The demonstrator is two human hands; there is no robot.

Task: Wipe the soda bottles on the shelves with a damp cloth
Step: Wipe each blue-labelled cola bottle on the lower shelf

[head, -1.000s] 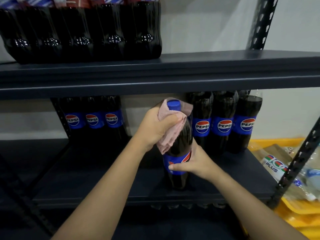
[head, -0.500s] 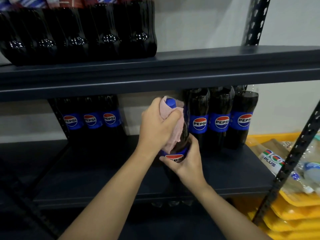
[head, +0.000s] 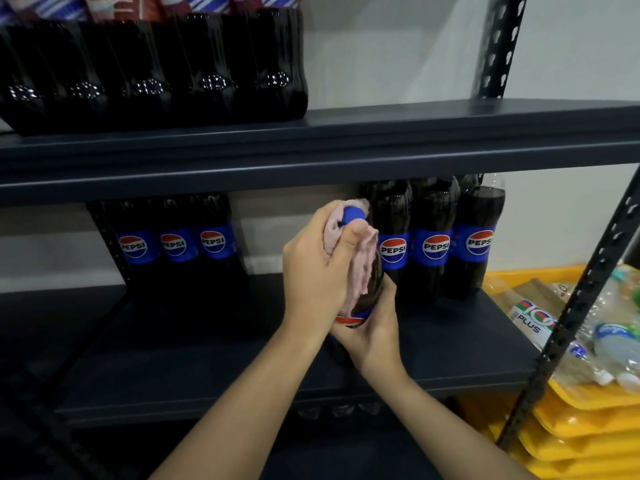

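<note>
A dark Pepsi bottle (head: 370,289) with a blue cap is held above the middle shelf (head: 207,358), tilted slightly. My left hand (head: 318,268) presses a pink cloth (head: 360,271) around its neck and shoulder, just under the cap. My right hand (head: 375,334) grips the bottle's lower body at the label. Three Pepsi bottles (head: 436,244) stand right behind it, and three more (head: 173,244) stand at the shelf's back left.
The upper shelf (head: 415,133) carries a row of dark soda bottles (head: 156,71). A perforated black post (head: 568,306) stands at the right. Beyond it lie stacked yellow trays (head: 588,427) with plastic packs of bottles (head: 609,327).
My left hand with the cloth has slid around the bottle's neck, and my right hand has shifted lower on the bottle. The bottle has moved slightly toward the shelf's back.
</note>
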